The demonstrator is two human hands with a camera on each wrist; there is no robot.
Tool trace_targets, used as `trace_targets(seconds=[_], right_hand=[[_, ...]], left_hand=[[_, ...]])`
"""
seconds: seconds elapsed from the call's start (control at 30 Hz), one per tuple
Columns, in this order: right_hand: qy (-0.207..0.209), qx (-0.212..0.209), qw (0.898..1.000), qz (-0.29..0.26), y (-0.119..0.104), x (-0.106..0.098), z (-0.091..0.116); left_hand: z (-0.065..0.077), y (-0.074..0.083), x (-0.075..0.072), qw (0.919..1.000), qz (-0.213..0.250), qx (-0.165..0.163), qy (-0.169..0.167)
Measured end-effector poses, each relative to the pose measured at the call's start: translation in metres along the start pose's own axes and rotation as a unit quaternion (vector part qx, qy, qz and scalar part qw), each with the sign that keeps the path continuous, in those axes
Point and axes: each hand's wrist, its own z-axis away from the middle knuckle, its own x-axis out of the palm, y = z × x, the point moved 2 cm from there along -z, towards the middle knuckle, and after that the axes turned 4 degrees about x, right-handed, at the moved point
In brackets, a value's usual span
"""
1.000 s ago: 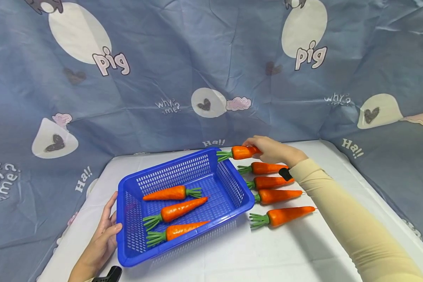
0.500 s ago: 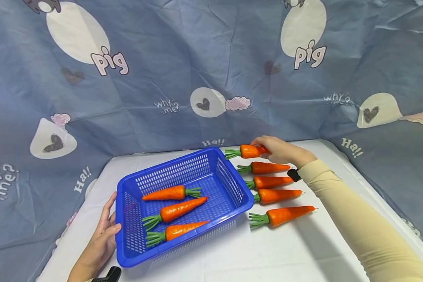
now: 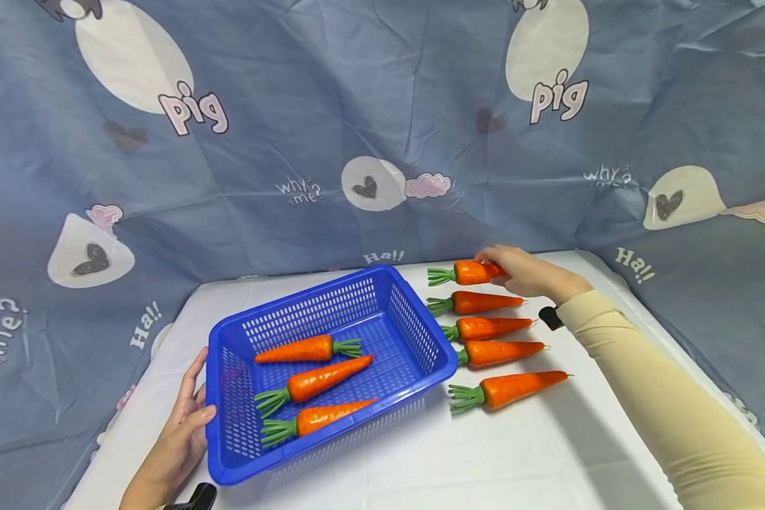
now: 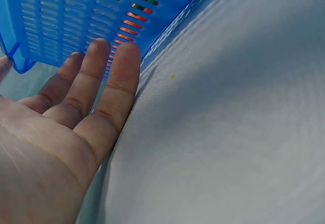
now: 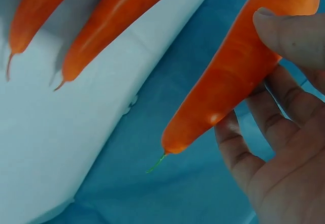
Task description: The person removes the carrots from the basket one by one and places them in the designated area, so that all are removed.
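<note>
My right hand (image 3: 523, 273) grips an orange carrot (image 3: 472, 273) with a green stalk, at the far right of the table. In the right wrist view, thumb and fingers lie on either side of the carrot (image 5: 218, 92), whose thin tip points away from the palm. My left hand (image 3: 175, 443) is at the left side of a blue plastic basket (image 3: 413, 329), thumb at its rim. The left wrist view has its fingers (image 4: 119, 76) extended against the basket's slotted wall (image 4: 66, 18). Inside the basket lie three carrots, among them a middle one (image 3: 321, 380).
Several more carrots lie in a column right of the basket, the nearest carrot (image 3: 523, 389) set a little apart. Their stalks point towards the basket, some partly hidden by its rim. A white cloth (image 3: 421, 467) covers the table; a patterned blue curtain (image 3: 280, 127) hangs behind.
My right hand has moved right with the carrot, away from over the basket's far right corner to the top of the column. The left hand and basket stay nearly the same.
</note>
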Motion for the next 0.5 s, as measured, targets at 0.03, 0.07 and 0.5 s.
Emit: trace_targets(seconds=[0.03,0.07,0.5], right_hand=[[0.001,0.002,1.000,-0.001,0.003,-0.001,0.002],[0.001,0.004,1.000,-0.001,0.006,-0.002,0.003],[0.013,0.035,0.999,-0.001,0.060,-0.004,0.030]], left_hand=[[0.000,0.000,0.000,1.0000,0.000,0.000,0.000],[0.000,0.000,0.000,1.0000,-0.001,0.000,0.000],[-0.001,0.000,0.001,0.9996,0.012,0.018,-0.019]])
